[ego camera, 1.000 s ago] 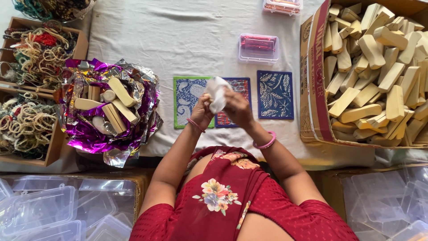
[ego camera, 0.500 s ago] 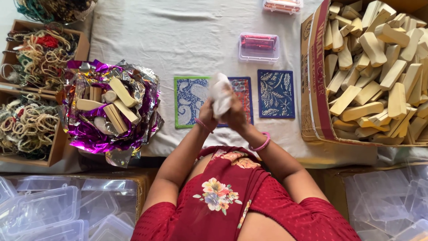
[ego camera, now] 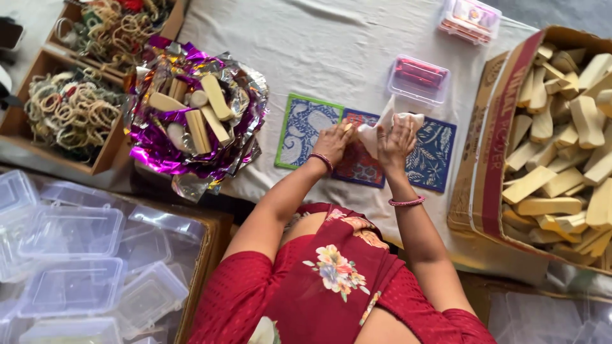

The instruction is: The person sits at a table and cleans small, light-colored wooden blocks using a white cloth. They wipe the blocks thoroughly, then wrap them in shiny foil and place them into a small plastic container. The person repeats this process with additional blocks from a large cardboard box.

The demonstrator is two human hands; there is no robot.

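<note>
Both hands, left hand [ego camera: 333, 141] and right hand [ego camera: 395, 141], pinch a white cloth [ego camera: 376, 129] above the counter [ego camera: 331, 51]; it looks light, soft, easily bunched; best held by its edges.

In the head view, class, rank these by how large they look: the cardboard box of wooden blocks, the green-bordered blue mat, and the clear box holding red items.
1. Cardboard box of wooden blocks, largest, though partly cropped.
2. Green-bordered blue mat.
3. Clear box holding red items, smallest.
</note>
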